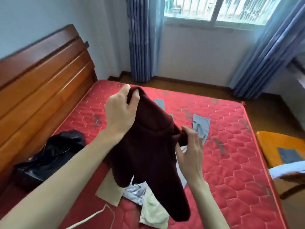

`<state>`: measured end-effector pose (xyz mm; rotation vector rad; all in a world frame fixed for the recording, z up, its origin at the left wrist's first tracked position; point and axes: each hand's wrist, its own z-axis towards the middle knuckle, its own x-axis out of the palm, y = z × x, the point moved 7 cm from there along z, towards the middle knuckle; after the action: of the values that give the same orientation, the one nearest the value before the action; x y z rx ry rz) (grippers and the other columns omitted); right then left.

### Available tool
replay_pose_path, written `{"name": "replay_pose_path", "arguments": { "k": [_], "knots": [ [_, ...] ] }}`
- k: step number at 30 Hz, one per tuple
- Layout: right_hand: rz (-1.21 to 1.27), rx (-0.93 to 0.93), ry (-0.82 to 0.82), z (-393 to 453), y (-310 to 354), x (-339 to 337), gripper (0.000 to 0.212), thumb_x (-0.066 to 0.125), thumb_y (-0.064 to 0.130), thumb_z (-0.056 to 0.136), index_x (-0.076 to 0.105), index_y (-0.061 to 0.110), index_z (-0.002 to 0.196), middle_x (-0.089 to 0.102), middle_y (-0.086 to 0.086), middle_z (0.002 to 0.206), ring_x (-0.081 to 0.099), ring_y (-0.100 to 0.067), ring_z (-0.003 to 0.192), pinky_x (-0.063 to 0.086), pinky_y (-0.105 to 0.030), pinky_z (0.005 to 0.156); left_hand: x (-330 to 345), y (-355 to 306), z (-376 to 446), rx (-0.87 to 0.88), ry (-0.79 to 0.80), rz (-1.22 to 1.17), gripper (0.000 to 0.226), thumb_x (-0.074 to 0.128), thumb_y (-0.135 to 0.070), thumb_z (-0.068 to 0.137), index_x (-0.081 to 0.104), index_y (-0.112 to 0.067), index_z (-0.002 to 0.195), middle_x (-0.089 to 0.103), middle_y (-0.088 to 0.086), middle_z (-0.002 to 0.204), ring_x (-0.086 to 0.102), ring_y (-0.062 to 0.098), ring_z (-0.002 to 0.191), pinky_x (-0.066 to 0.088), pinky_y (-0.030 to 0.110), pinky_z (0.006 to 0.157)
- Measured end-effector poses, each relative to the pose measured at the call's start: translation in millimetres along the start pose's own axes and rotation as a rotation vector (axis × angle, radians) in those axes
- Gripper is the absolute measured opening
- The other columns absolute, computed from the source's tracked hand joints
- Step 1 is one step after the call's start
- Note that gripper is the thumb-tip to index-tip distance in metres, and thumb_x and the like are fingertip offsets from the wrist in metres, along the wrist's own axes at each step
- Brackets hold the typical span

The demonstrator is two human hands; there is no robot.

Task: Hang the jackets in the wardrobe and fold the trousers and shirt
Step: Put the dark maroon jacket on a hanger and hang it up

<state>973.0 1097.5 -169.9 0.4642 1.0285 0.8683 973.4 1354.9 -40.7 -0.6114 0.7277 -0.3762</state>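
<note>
Jacket (49, 156) left on mattress (222, 146); chair (270, 142) probably right.

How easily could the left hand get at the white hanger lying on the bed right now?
Probably not yet: the left hand has its grip on the maroon jacket, held up over the mattress. The white hanger lies uncovered below that forearm, so once the hand lets go, nothing blocks it.

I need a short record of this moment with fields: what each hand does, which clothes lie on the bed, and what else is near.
left hand: grips the top of the dark red jacket
right hand: pinches the jacket's other edge
jacket: held up over the mattress
on the mattress: black jacket, grey trousers, beige garment, white hanger
nearby: headboard, orange chair, blue curtains
</note>
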Motion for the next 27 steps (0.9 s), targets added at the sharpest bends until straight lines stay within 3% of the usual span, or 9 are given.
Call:
{"name": "replay_pose_path", "arguments": {
  "k": [2, 4, 7, 9, 11, 13, 17, 22, 27],
  "knots": [
    [0.103, 0.053, -0.14, 14, 9, -28, 0.043, 0.067, 0.02, 0.099, 0.051, 0.023, 0.139, 0.051, 0.013, 0.138, 0.049, -0.013, 0.133, 0.037, -0.031, 0.115, -21, -29, 19, 0.005, -0.081, -0.049, 0.035, 0.051, -0.032, 0.106, 0.046, -0.014, 0.077, 0.041, -0.006, 0.055, 0.041, 0.015, 0.049, 0.034, 0.036, 0.056],
    [0.261, 0.222, -0.183, 20, 5, -45, 0.025, 0.054, 0.047, 0.103, 0.054, 0.039, 0.127, 0.054, 0.021, 0.129, 0.054, -0.002, 0.122, 0.043, -0.019, 0.103, -35, -52, 31, -0.007, -0.143, -0.105, 0.036, 0.05, -0.033, 0.105, 0.049, -0.012, 0.076, 0.046, -0.004, 0.059, 0.047, 0.015, 0.056, 0.036, 0.028, 0.056],
    [0.366, 0.307, 0.035, 25, 6, -47, 0.051, 0.04, 0.081, 0.094, 0.062, 0.038, 0.108, 0.067, 0.018, 0.102, 0.064, 0.001, 0.096, 0.049, -0.016, 0.082, -42, -72, 42, -0.031, -0.167, -0.184, 0.036, 0.049, -0.034, 0.105, 0.053, -0.013, 0.076, 0.047, -0.009, 0.063, 0.046, 0.008, 0.058, 0.035, 0.02, 0.056],
    [0.362, 0.217, 0.154, 31, 14, -48, 0.038, 0.053, 0.066, 0.099, 0.064, 0.03, 0.094, 0.066, 0.017, 0.083, 0.062, 0.003, 0.076, 0.047, -0.015, 0.071, -40, -78, 43, -0.046, -0.162, -0.212, 0.035, 0.05, -0.034, 0.105, 0.05, -0.021, 0.072, 0.046, -0.011, 0.062, 0.045, 0.006, 0.058, 0.034, 0.018, 0.056],
    [0.462, 0.181, 0.17, 41, 18, -52, 0.027, 0.058, 0.037, 0.107, 0.061, 0.019, 0.087, 0.059, 0.012, 0.075, 0.055, -0.003, 0.07, 0.046, -0.027, 0.068, -36, -75, 39, -0.082, -0.149, -0.222, 0.037, 0.052, -0.031, 0.104, 0.044, -0.029, 0.068, 0.045, -0.013, 0.061, 0.046, 0.003, 0.056, 0.033, 0.015, 0.055],
    [0.558, 0.176, 0.171, 52, 27, -60, 0.025, 0.058, 0.025, 0.108, 0.06, 0.01, 0.088, 0.055, 0.003, 0.077, 0.051, -0.01, 0.072, 0.043, -0.037, 0.066, -32, -64, 31, -0.134, -0.124, -0.217, 0.037, 0.053, -0.029, 0.103, 0.045, -0.03, 0.067, 0.048, -0.012, 0.061, 0.047, 0.002, 0.056, 0.035, 0.018, 0.057],
    [0.653, 0.094, 0.213, 72, 59, -80, 0.028, 0.063, 0.035, 0.102, 0.059, 0.014, 0.085, 0.054, 0.001, 0.076, 0.052, -0.013, 0.07, 0.044, -0.037, 0.061, -24, -36, 10, -0.201, -0.076, -0.208, 0.037, 0.055, -0.027, 0.101, 0.048, -0.03, 0.065, 0.052, -0.011, 0.062, 0.048, 0.005, 0.057, 0.038, 0.033, 0.062],
    [0.664, -0.068, 0.236, 103, 113, -103, 0.025, 0.061, 0.027, 0.106, 0.06, 0.018, 0.082, 0.056, 0.014, 0.069, 0.055, 0.0, 0.061, 0.047, -0.016, 0.055, -11, -17, -8, -0.202, 0.083, -0.107, 0.034, 0.058, -0.025, 0.097, 0.052, -0.016, 0.066, 0.056, -0.001, 0.062, 0.054, 0.017, 0.061, 0.043, 0.042, 0.063],
    [0.549, -0.205, 0.364, 139, 163, -118, 0.035, 0.061, 0.03, 0.106, 0.058, 0.025, 0.072, 0.048, 0.013, 0.063, 0.048, -0.002, 0.059, 0.041, -0.015, 0.057, 5, -15, -9, -0.165, 0.472, 0.014, 0.034, 0.062, -0.033, 0.101, 0.061, -0.018, 0.07, 0.066, -0.002, 0.068, 0.063, 0.023, 0.07, 0.052, 0.043, 0.07]
  ]
}}
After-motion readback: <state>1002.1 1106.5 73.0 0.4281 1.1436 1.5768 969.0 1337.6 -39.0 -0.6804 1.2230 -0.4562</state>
